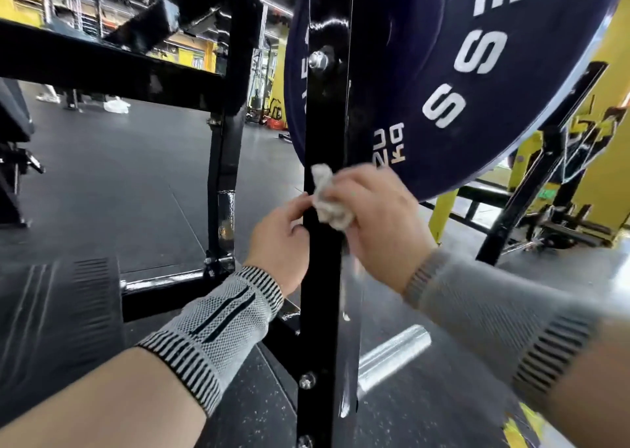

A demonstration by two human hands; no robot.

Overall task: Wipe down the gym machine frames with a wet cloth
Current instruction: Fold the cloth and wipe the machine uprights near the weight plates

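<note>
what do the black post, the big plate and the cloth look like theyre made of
Post: likely steel with glossy black paint; it shows sharp reflections and bolt heads.
Plate: probably rubber or a urethane coating, dark navy and matte, with white printed letters.
Cloth: soft woven fabric, greyish white, crumpled in the right hand.

Glossy black upright post (324,277), centre. Grey-white crumpled cloth (329,199) mid-frame. Navy weight plate (443,72) w/ white lettering, upper right. Grey wrist sleeves (218,331) w/ black-striped cuffs, bottom. Yellow frame parts (443,212) at right. Dark speckled floor (136,175).
</note>
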